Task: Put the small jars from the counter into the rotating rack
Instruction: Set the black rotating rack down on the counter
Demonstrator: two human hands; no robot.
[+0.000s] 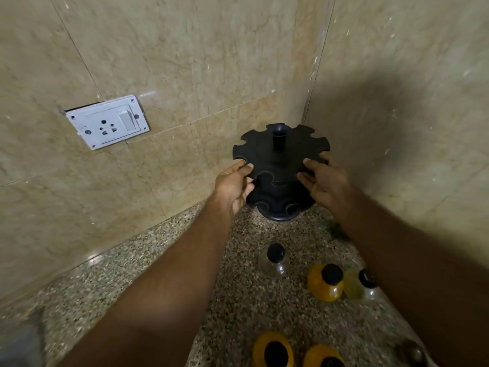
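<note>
A black rotating rack (277,157) with notched tiers and a centre post stands in the counter's far corner, and no jar sits in its notches. My left hand (234,185) grips the left edge of its top tier. My right hand (326,180) holds the right edge. Small black-lidded jars stand on the speckled counter between my arms: a clear one (275,260), a yellow one (326,282) and a pale one (363,284). Two more yellow jars (274,350) sit at the bottom edge, next to a dark one (411,352).
Beige tiled walls meet in the corner right behind the rack. A white socket and switch plate (107,121) is fixed to the left wall. The speckled stone counter (127,260) runs along the left wall.
</note>
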